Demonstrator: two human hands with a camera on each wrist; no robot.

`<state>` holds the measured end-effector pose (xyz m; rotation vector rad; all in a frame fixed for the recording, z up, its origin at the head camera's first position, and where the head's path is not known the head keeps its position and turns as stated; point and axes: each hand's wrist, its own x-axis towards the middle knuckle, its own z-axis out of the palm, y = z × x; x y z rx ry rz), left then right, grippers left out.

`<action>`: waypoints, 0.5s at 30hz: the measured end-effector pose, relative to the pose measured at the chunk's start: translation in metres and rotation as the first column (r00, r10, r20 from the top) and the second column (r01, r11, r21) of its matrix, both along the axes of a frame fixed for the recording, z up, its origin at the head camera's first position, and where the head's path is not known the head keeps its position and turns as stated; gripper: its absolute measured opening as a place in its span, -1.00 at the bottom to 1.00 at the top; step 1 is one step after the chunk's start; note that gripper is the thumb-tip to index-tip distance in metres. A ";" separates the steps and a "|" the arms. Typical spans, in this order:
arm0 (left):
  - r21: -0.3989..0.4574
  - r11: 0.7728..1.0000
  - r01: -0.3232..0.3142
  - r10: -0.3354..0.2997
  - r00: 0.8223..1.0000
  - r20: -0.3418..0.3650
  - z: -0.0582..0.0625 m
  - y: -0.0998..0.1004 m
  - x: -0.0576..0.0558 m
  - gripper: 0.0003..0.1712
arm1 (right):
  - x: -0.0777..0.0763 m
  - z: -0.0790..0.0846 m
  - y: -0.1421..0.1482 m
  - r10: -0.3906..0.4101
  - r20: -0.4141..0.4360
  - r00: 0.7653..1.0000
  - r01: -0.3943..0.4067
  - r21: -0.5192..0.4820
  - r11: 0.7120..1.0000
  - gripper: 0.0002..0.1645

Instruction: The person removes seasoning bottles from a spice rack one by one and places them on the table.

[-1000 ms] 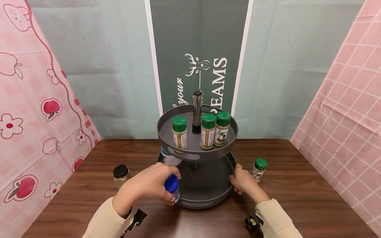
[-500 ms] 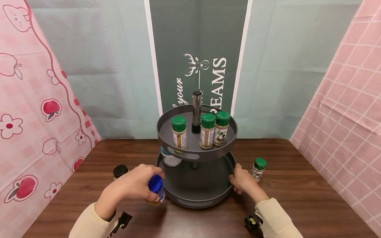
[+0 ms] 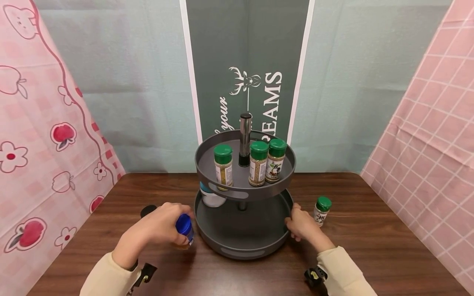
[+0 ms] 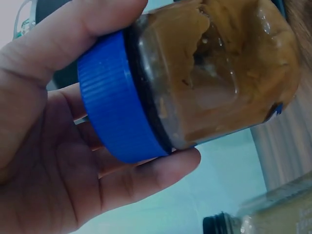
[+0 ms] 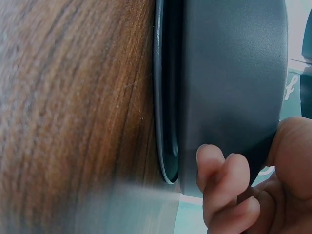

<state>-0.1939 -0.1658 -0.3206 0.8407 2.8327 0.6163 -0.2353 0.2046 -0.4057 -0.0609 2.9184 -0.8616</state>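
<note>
Fingers [image 4: 168, 170] and thumb of the left hand [image 3: 163, 224] bend around the blue lid [image 4: 114, 97] of one clear jar [image 4: 234, 78] and pinch it. The clear jar is between the hands, close to the left one and just beside the lower tray [image 3: 248, 234]. I cannot tell if its bottom touches the counter [image 3: 237, 277]. Its lid has little ridges, and brown stuff is smeared inside it.

The right hand [image 3: 303, 224] pinches the right edge of the lower tray, fingers curled on the outside and thumb by the rim.

Two round, smooth, dark grey trays sit one over the other, between the hands and a bit farther off. One shiny pole [image 3: 245, 135] goes up the middle. Three green-capped bottles [image 3: 258, 168] stand in the upper tray [image 3: 272, 190], ahead of the hands. One more green-topped bottle [image 3: 321, 213] stands just right of the right hand. One black-capped jar [image 4: 282, 214] is just past the left hand. One blue-and-white pot [image 3: 214, 200] sits in the lower tray, ahead of the left hand. The counter is brown, streaky wood.
</note>
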 end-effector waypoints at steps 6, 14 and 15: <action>0.006 0.999 -0.037 0.037 0.999 0.009 -0.005 -0.004 -0.008 -0.53 | 0.000 0.000 0.000 -0.002 0.007 1.000 0.002 -0.001 1.000 -0.27; 0.003 0.996 -0.094 0.094 0.995 -0.027 -0.014 -0.009 -0.020 -0.51 | -0.001 0.000 0.000 0.000 -0.002 1.000 0.000 0.009 1.000 -0.25; 0.002 0.995 -0.101 0.101 0.994 -0.029 -0.016 -0.010 -0.022 -0.50 | 0.000 0.000 0.000 0.000 -0.003 1.000 0.000 0.008 1.000 -0.25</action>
